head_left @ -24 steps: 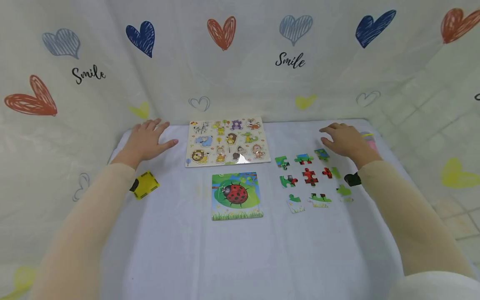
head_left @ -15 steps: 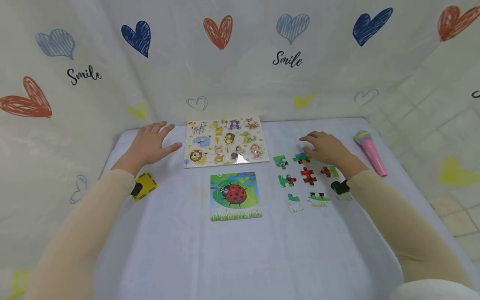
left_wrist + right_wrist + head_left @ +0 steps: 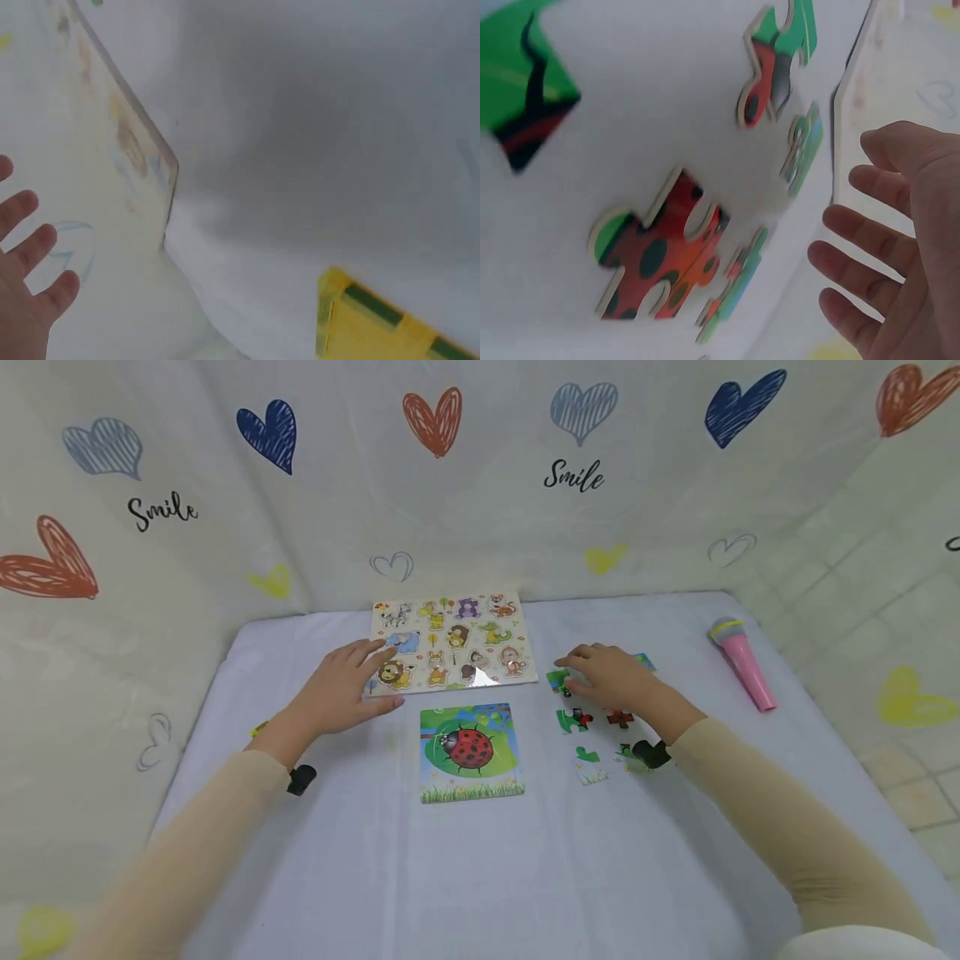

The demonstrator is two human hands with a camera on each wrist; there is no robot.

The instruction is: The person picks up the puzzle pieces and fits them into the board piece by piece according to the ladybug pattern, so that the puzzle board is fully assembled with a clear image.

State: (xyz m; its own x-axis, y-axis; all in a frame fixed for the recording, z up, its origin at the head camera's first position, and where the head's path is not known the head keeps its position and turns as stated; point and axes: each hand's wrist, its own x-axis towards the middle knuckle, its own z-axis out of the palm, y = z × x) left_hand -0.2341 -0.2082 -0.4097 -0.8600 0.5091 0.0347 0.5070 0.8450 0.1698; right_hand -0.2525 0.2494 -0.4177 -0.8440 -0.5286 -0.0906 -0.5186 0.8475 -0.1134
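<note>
My left hand (image 3: 341,689) hovers with fingers spread by the lower left corner of the animal puzzle board (image 3: 450,643), overlapping its edge in the head view. My right hand (image 3: 611,677) is over the loose jigsaw pieces, fingertips right at the upper left green piece (image 3: 557,682); the right wrist view shows its fingers relaxed and holding nothing. A red spotted piece (image 3: 664,255) lies below it, and the hand and wrist hide several others. Between the hands lies the square ladybug picture board (image 3: 471,752), showing the ladybug on a leaf.
A pink toy microphone (image 3: 744,664) lies at the right side of the table. A yellow square tile (image 3: 382,322) is beside the left wrist, mostly hidden in the head view. Behind the white-covered table (image 3: 450,877) hangs a curtain (image 3: 495,510) printed with hearts.
My right hand has moved left and toward me, from beyond the jigsaw pieces to over them, uncovering the microphone. My left hand has moved right and nearer, to the animal board's corner.
</note>
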